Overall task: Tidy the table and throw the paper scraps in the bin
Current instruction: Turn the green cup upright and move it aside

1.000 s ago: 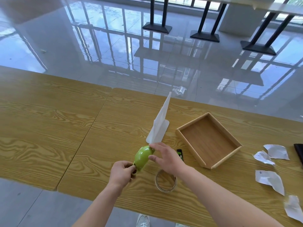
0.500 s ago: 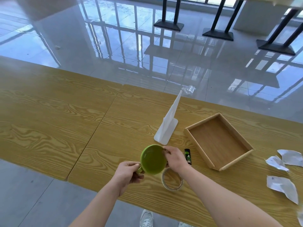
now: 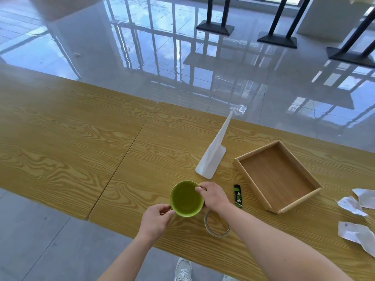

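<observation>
I see the paper scraps [image 3: 352,205] lying at the far right of the wooden surface [image 3: 67,142], white, torn and crumpled, at least 3 of them, well apart from both hands. Between them and me sits an open wooden tray [image 3: 277,175], with a black and green lighter [image 3: 237,196] just beside its near left corner. A white folded paper piece [image 3: 213,159] stands upright beyond the hands, its tip pointing away toward the glossy floor, where a bit of clear wrapper [image 3: 238,109] lies past the surface's far edge. Nearer me, both hands are closed on a green cup [image 3: 186,198], upright with its mouth facing up: the left hand [image 3: 155,221] grips the handle side and the right hand [image 3: 213,196] pinches the rim on the far right. A ring of clear tape [image 3: 217,225] lies flat under my right wrist, partly hidden by it. A white shoe [image 3: 182,270] shows on the floor below
</observation>
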Motion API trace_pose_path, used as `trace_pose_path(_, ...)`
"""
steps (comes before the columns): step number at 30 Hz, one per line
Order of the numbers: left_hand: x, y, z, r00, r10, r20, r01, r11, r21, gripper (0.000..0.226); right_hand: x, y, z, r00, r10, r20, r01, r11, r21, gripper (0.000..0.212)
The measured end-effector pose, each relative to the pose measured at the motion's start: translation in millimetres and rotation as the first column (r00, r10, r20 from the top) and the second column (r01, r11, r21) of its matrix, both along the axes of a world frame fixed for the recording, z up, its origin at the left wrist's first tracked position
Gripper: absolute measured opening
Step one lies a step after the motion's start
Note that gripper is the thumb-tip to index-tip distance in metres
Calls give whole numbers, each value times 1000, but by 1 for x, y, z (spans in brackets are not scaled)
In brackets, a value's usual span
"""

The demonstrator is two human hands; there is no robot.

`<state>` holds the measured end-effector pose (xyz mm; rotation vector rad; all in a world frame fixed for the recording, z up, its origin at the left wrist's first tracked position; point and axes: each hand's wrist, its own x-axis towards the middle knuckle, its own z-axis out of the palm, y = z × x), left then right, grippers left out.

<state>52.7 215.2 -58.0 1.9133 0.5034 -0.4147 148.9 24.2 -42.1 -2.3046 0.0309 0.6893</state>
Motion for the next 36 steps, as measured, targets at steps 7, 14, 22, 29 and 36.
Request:
trace_pose_path(7,-3,-5,-3,997,-62,42,56,989,140,32,-3,2,-6,998,-60,14,59,997,52,30)
trace_pose_path(14,-7,-10,-9,997,-44,67,34,989,144,20,-16,-1,-9,981,-185,-49,190,975,112,40)
trace_pose_path(22,-6,-4,-15,992,111,51,-112,993,24,19,-25,3,-14,964,-242,-114,263,937,229,29)
trace_pose_path(29,-10,-15,-14,973,227,43,-227,974,-19,17,-18,12,-16,966,-242,-94,257,943,211,45)
trace_pose_path(36,-4,8,-11,965,213,155,-231,967,107,12,2,28,-22,979,-189,-81,203,951,233,50)
